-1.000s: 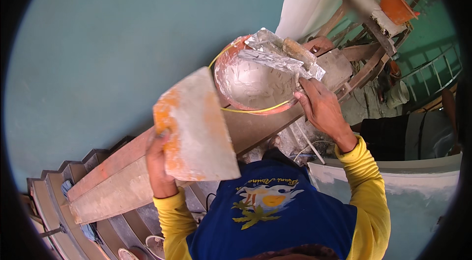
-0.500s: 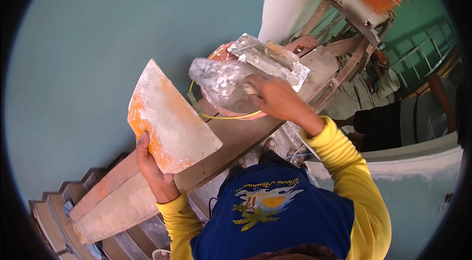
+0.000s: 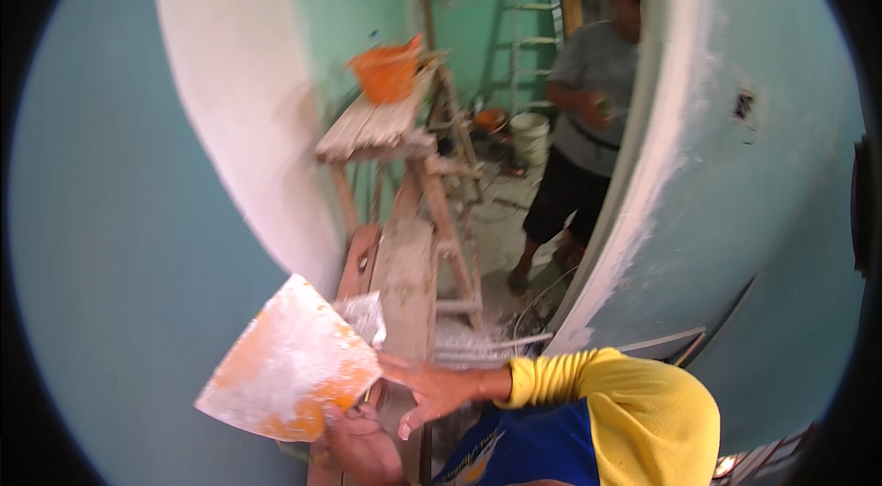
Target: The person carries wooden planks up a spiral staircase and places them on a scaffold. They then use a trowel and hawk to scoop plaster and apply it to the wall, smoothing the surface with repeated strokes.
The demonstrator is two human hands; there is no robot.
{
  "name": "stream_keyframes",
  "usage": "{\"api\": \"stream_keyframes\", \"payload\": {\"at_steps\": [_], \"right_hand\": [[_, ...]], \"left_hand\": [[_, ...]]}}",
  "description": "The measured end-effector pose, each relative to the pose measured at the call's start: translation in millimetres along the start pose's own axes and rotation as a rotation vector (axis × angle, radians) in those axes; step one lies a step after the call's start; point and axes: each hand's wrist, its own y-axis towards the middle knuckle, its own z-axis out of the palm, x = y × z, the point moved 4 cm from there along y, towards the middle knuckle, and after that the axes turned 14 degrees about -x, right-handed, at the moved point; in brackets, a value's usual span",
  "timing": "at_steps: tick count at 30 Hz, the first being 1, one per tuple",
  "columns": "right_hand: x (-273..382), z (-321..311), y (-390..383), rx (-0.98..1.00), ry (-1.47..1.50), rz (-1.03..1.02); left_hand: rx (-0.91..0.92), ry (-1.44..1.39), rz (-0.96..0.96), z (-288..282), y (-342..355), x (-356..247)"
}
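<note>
My left hand (image 3: 363, 440) grips the lower edge of a stiff curved sheet (image 3: 289, 362), orange beneath smeared white plaster. The sheet is tilted in front of the teal wall. Beside its right corner is my right hand (image 3: 436, 389), thumb apart and fingers stretched toward the sheet; the fingertips are partly hidden. Whether they touch the edge I cannot tell. A plaster-smeared metal blade (image 3: 367, 316), probably of the trowel, sticks out behind the sheet. No scraper shows in my right hand.
A long wooden plank (image 3: 404, 270) runs away from me to a wooden trestle (image 3: 367, 132) bearing an orange basin (image 3: 386, 73). Beyond are a white bucket (image 3: 529, 139) and a stepladder (image 3: 533, 40). Another person (image 3: 588, 109) stands in the doorway at right.
My view has swung up and right, toward the doorway. The plaster-laden scraper seen in my right hand is out of sight, and that hand is now close to the sheet.
</note>
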Motion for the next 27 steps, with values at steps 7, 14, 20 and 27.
{"api": "stream_keyframes", "payload": {"at_steps": [7,14,20,27], "right_hand": [[27.7,-96.2,-17.4,-0.542,0.19,0.735],[149.3,-262.3,-16.3,-1.361,-0.158,-0.076],[315.4,-363.9,-24.4,-1.464,-1.034,-0.772],[458.8,-465.8,86.4,-1.246,-1.737,-0.806]], "left_hand": [[0.235,0.495,-0.389,74.2,11.3,139.3],[0.712,0.985,-0.456,105.8,46.5,228.9],[0.752,1.045,-0.365,150.5,84.4,315.4],[1.036,0.858,-0.218,262.9,72.1,404.1]]}}
